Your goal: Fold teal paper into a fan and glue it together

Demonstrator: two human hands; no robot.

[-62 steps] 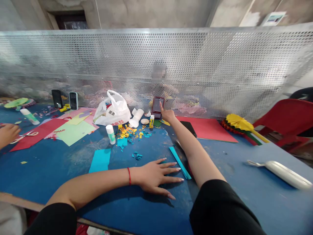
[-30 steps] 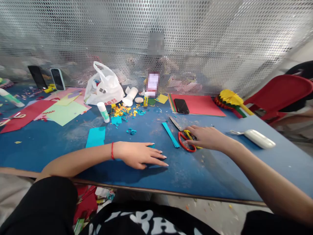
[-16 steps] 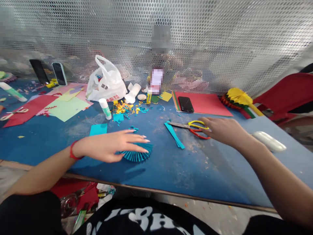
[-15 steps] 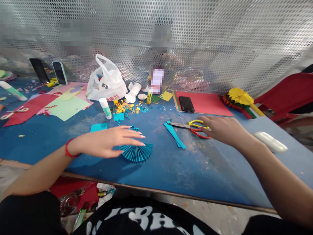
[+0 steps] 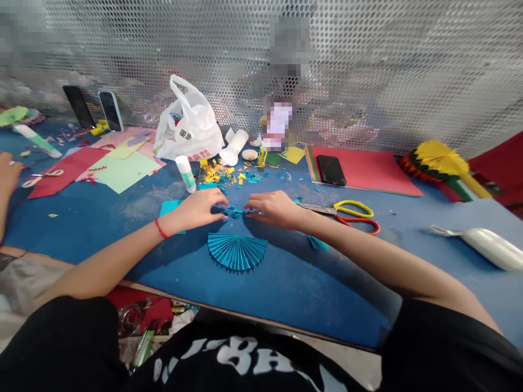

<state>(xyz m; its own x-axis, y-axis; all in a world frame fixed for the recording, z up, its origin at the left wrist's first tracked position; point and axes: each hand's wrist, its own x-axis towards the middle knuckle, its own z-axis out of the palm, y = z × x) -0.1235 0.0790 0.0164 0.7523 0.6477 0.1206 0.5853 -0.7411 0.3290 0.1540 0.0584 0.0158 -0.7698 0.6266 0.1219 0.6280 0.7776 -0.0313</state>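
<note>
A pleated blue paper fan (image 5: 237, 252) lies flat near the table's front edge. Just beyond it is a small heap of blue paper scraps (image 5: 235, 213), with a hand on either side. My left hand (image 5: 196, 208) curves toward the scraps, thumb and fingers apart, nothing held. From the other side my right hand (image 5: 274, 209) rests low over the table, its bent fingers at the heap's edge and holding nothing visible. Behind my right wrist lie scissors (image 5: 354, 213) with yellow and red handles. My right forearm partly hides a blue paper strip (image 5: 317, 243).
A glue stick (image 5: 186, 174) stands near a white plastic bag (image 5: 190, 128) and yellow scraps (image 5: 216, 172). A black phone (image 5: 330, 170) lies on red paper (image 5: 376, 171). At right are a white pouch (image 5: 492, 247) and a yellow paper fan (image 5: 437, 160). Another person's hand (image 5: 8, 174) is at far left.
My right hand has left the scissors and moved left to the blue scraps. My left hand has moved off the fan to the scraps' other side. The view has shifted slightly.
</note>
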